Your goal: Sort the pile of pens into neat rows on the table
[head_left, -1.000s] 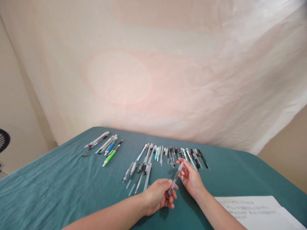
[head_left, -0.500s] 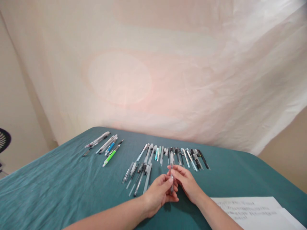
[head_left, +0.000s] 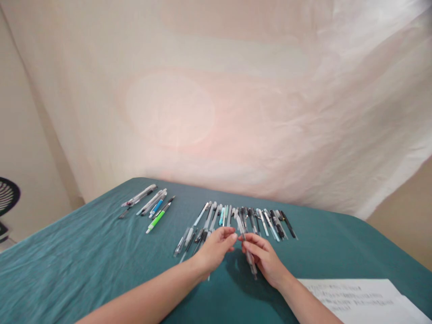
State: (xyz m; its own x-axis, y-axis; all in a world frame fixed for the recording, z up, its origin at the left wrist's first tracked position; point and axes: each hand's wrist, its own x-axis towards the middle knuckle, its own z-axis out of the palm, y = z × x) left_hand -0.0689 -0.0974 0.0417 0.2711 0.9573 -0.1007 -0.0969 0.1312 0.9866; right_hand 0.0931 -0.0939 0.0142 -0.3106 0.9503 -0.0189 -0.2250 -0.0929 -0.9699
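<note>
Gripping a clear pen (head_left: 250,263) in right hand (head_left: 266,261), over the worktop (head_left: 84,270) middle, just nearside of the pen row (head_left: 259,220); left hand (head_left: 214,249) fingertips beside its far end, cannot tell if gripping.

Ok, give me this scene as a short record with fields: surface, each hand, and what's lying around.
surface: table under a teal cloth
right hand: grips a clear pen, held slanted just above the cloth
left hand: fingertips at the pen's upper part; contact unclear
behind the hands: row of pens lying side by side
far left: smaller group of pens, one of them green
near right: printed sheet lying flat
backdrop: white drape
</note>
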